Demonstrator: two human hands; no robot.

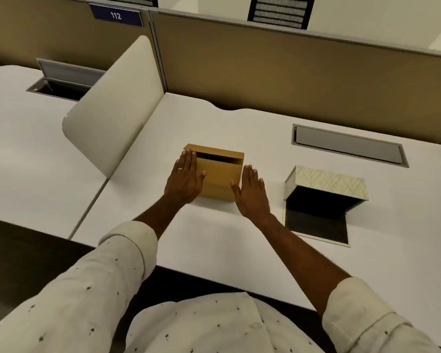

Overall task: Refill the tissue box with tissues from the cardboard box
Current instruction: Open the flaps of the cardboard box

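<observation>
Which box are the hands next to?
The plain brown cardboard box, between both hands. The white patterned box sits apart on the right, untouched.

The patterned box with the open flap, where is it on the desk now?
In the head view the patterned box stands on the white desk, right of the brown box and the right hand, just before the grey hatch.

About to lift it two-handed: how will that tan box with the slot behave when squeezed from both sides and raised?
The tan box looks rigid with flat, smooth sides, so open palms may slip; the left hand and right hand flank it. It is compact and squat, probably light and unlikely to tip. Its slotted top looks slightly ajar and could shift.
</observation>
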